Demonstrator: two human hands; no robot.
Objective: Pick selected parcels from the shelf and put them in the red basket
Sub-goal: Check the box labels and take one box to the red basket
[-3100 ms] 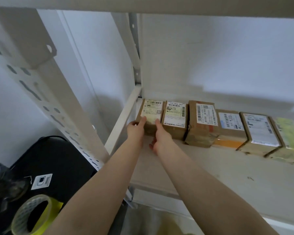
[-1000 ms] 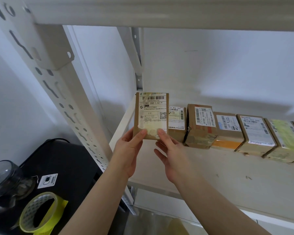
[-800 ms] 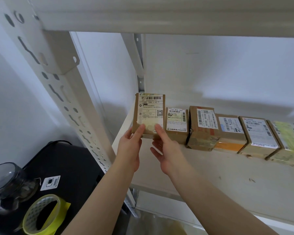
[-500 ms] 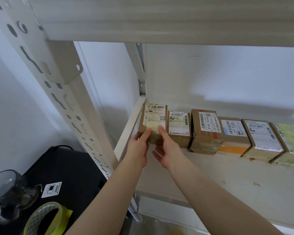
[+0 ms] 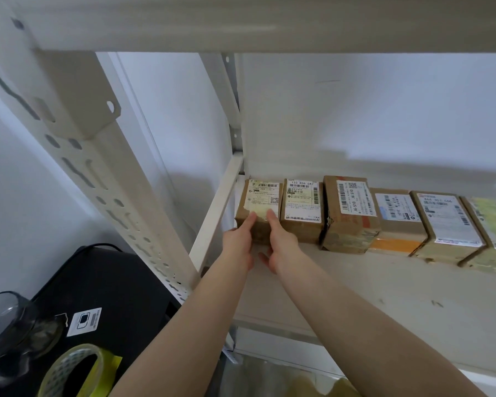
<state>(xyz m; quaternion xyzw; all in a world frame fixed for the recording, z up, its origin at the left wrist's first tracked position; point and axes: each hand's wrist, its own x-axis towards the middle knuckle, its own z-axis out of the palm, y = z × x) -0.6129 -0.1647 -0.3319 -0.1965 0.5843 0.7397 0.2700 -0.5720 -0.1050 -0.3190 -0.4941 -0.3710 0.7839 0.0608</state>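
A row of brown cardboard parcels with white labels lines the back of the white shelf (image 5: 355, 285). The leftmost parcel (image 5: 262, 196) stands at the shelf's left end against its neighbour (image 5: 302, 207). My left hand (image 5: 239, 242) and my right hand (image 5: 278, 242) both rest on the leftmost parcel's front, thumbs on its label, fingers under its lower edge. The red basket is out of view.
More parcels (image 5: 352, 213) (image 5: 447, 224) run to the right along the shelf. A slotted white upright (image 5: 103, 173) stands at the left. Below it, a black case (image 5: 106, 290) carries a glass jar (image 5: 9, 333) and a roll of yellow tape (image 5: 78, 371).
The leftmost parcel was lifted and tilted up with its label facing me, then lowered back to its place in the row. Both hands stayed on it throughout.
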